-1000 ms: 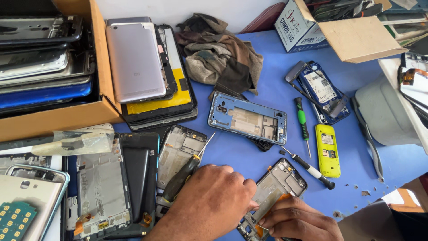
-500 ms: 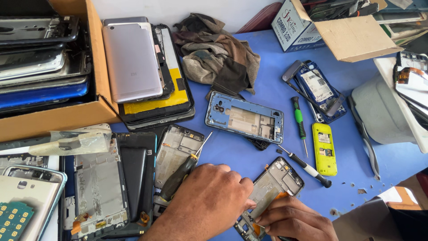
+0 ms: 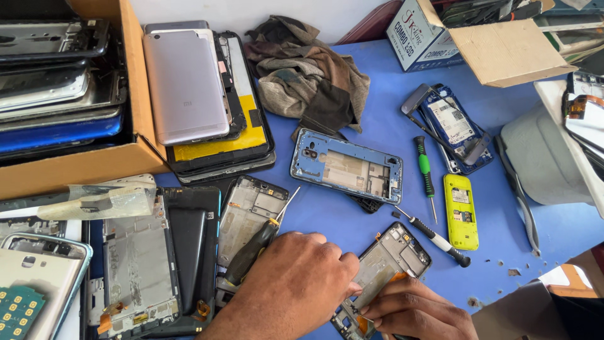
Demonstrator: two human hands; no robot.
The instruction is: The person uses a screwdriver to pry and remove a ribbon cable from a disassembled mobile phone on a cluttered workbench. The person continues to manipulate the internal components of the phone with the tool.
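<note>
The left hand [image 3: 296, 283] has its grip pinched shut on the long edge of a bare phone frame [image 3: 384, 271], a thin rectangle of dull grey metal with an orange flex strip. The right hand [image 3: 418, 311] closes its fingers on the frame's lower end, near the front of the blue bench [image 3: 377, 132]. Just beside the left hand lies a dark-handled screwdriver [image 3: 255, 249] on another stripped frame [image 3: 248, 217]. Farther off lie a blue phone shell [image 3: 346, 167], a glossy yellow keypad phone [image 3: 460, 211] and a crumpled cloth [image 3: 308, 75].
</note>
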